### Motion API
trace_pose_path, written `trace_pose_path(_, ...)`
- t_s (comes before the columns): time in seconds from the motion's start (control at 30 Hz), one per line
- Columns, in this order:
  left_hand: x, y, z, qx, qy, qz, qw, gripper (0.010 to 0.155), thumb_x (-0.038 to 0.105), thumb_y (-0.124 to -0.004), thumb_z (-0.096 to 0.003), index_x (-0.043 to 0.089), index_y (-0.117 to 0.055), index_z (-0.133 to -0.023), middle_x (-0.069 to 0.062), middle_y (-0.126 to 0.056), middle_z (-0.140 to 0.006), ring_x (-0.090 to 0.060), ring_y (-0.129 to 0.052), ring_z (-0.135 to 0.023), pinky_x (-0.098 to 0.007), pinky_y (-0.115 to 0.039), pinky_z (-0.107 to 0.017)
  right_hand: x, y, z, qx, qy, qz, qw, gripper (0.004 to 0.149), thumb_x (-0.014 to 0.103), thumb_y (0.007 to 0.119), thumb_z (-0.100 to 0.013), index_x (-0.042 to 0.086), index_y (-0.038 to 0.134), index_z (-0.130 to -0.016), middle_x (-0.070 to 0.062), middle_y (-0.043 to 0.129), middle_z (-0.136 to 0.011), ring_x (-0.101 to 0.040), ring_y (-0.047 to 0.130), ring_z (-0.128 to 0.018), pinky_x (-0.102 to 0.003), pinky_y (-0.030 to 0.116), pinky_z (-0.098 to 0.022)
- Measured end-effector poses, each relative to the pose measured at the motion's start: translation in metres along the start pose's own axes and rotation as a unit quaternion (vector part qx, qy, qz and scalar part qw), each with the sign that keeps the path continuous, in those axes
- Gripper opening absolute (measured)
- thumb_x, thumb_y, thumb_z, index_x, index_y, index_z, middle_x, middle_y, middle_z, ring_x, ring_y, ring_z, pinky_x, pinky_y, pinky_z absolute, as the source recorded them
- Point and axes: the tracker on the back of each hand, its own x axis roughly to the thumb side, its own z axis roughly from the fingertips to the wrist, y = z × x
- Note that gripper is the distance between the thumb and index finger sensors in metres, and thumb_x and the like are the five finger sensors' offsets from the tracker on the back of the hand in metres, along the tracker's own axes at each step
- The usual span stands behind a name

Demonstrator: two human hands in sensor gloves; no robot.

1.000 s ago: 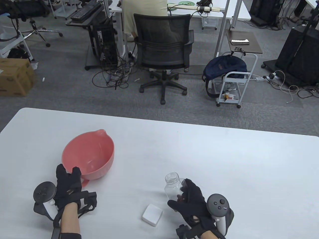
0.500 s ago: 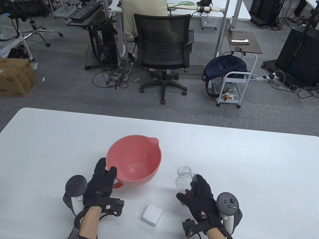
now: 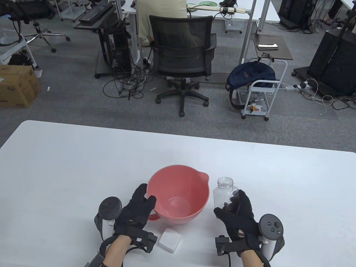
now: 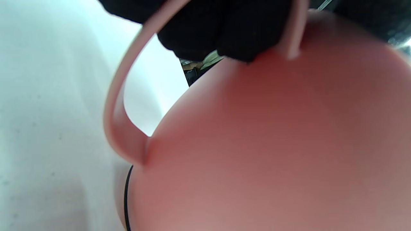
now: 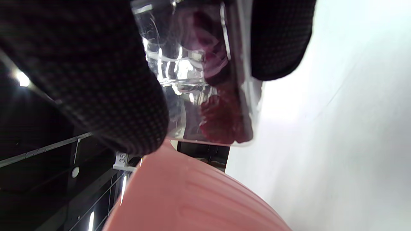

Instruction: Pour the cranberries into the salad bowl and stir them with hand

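Note:
An empty pink salad bowl [image 3: 178, 198] with a spout and a loop handle stands near the table's front edge. My left hand [image 3: 136, 210] grips its rim at the handle side, thumb inside; the left wrist view shows the bowl [image 4: 273, 144] close up under my fingers [image 4: 224, 35]. Right of the bowl stands an open clear plastic jar [image 3: 224, 193], upright, held by my right hand [image 3: 236, 211]. The right wrist view shows dark red cranberries [image 5: 221, 118] at the bottom of the jar [image 5: 179, 64], with the pink bowl [image 5: 192, 199] beside it.
A small white square lid [image 3: 170, 240] lies on the white table [image 3: 83, 155] just in front of the bowl, between my hands. Beyond the table's far edge stand an office chair [image 3: 182, 52] and a white trolley [image 3: 262, 86].
My left hand has dragged the bowl rightward from the table's left to the middle. My right hand has carried the jar right and slightly farther, so both now stand side by side.

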Motion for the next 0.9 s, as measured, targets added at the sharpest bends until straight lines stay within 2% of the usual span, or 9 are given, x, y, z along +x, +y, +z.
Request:
trace_pose_path(0.27, -0.005, -0.009, -0.004, -0.017, 0.003, -0.007, 1.000, 0.077, 0.070, -0.082, -0.0489, 0.035, -0.050, -0.109, 0.010, -0.091, -0.054, -0.015, -0.092, -0.054, -0.028, -0.084, -0.025, -0.003, -0.012, -0.005, -0.024, 0.019, -0.017, 0.999, 0.094, 0.046, 0.113, -0.027, 0.047, 0.054, -0.100, -0.004, 0.067, -0.104, -0.034, 0.074, -0.088, -0.029, 0.092, -0.050)
trace_pose_path(0.47, -0.004, -0.009, -0.003, -0.005, -0.015, -0.056, 0.998, 0.078, 0.075, -0.079, -0.0485, 0.036, -0.049, -0.109, 0.015, -0.091, -0.053, -0.012, -0.094, -0.053, -0.027, -0.086, -0.029, -0.001, -0.012, -0.005, -0.023, -0.007, -0.029, 0.999, 0.097, 0.046, 0.112, -0.027, 0.029, 0.052, -0.101, -0.003, 0.075, -0.102, -0.031, 0.077, -0.088, -0.026, 0.093, -0.050)
trace_pose_path(0.57, -0.004, -0.009, -0.002, -0.001, -0.014, -0.053, 0.998, 0.079, 0.075, -0.079, -0.0479, 0.036, -0.049, -0.109, 0.015, -0.092, -0.053, -0.011, -0.094, -0.053, -0.027, -0.086, -0.029, 0.002, -0.011, -0.003, -0.019, -0.029, -0.034, 0.999, 0.096, 0.048, 0.111, -0.028, 0.033, 0.052, -0.101, -0.001, 0.073, -0.103, -0.030, 0.075, -0.087, -0.031, 0.087, -0.054)
trace_pose_path(0.73, -0.004, -0.009, -0.003, -0.003, -0.012, -0.055, 0.998, 0.080, 0.076, -0.080, -0.0475, 0.036, -0.049, -0.109, 0.015, -0.092, -0.053, -0.011, -0.094, -0.052, -0.027, -0.086, -0.030, 0.006, -0.010, 0.000, -0.005, -0.065, -0.051, 0.997, 0.088, 0.054, 0.109, -0.028, 0.043, 0.058, -0.100, 0.001, 0.073, -0.103, -0.030, 0.072, -0.086, -0.046, 0.079, -0.063)
trace_pose_path(0.9, -0.004, -0.008, -0.004, -0.008, -0.009, -0.053, 0.999, 0.080, 0.076, -0.080, -0.0474, 0.036, -0.049, -0.109, 0.015, -0.092, -0.053, -0.012, -0.094, -0.053, -0.028, -0.086, -0.030, 0.008, -0.006, 0.000, 0.006, -0.088, -0.079, 0.993, 0.083, 0.055, 0.110, -0.028, 0.045, 0.066, -0.097, -0.002, 0.074, -0.102, -0.030, 0.072, -0.084, -0.053, 0.080, -0.063)
